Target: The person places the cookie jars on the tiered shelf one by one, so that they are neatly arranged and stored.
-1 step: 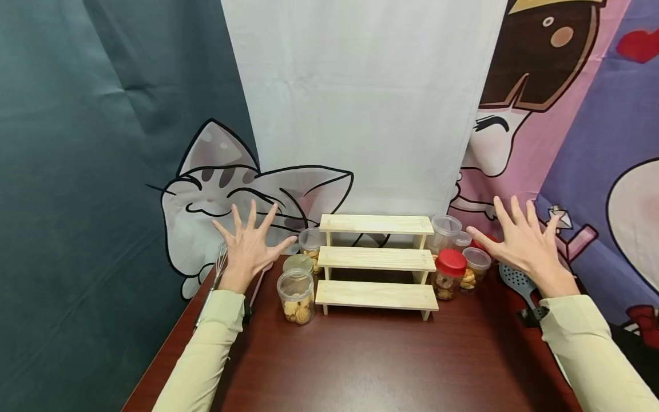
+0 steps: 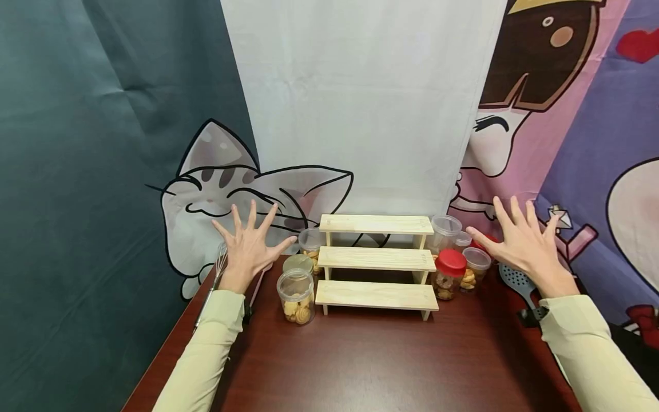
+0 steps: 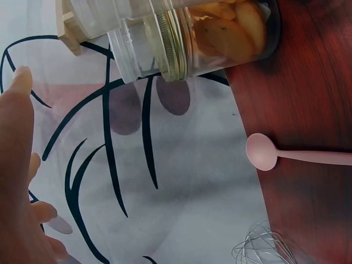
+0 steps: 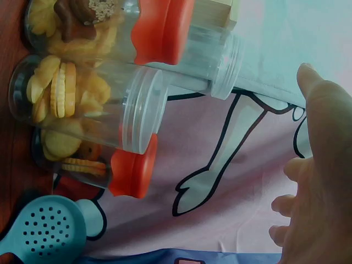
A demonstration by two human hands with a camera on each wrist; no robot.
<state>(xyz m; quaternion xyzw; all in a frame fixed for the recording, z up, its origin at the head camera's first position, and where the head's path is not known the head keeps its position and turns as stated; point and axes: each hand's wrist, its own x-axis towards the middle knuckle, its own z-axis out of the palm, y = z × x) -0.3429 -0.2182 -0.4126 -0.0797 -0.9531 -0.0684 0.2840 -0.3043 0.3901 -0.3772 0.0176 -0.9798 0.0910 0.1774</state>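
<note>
Raised with its fingers spread wide, my left hand point(image 2: 249, 249) holds nothing. It hovers over the table's left side, near a clear jar of cookies point(image 2: 296, 297). My right hand point(image 2: 527, 249) is likewise in the air, fingers splayed, touching nothing. Close to it are a red-lidded cookie jar point(image 2: 449, 274) and a clear-lidded one point(image 2: 475, 269). Between the hands stands a three-step wooden rack point(image 2: 377, 258), its steps bare. In the right wrist view several cookie jars stand close together; one clear-lidded jar point(image 4: 88, 102) shows sandwich cookies.
A whisk point(image 3: 261, 245) and a pink spoon point(image 3: 263, 151) lie at the table's left. A grey-blue slotted turner point(image 4: 49, 228) lies at the right. More jars flank the rack. Printed curtains point(image 2: 360, 103) hang behind the brown table point(image 2: 381, 366).
</note>
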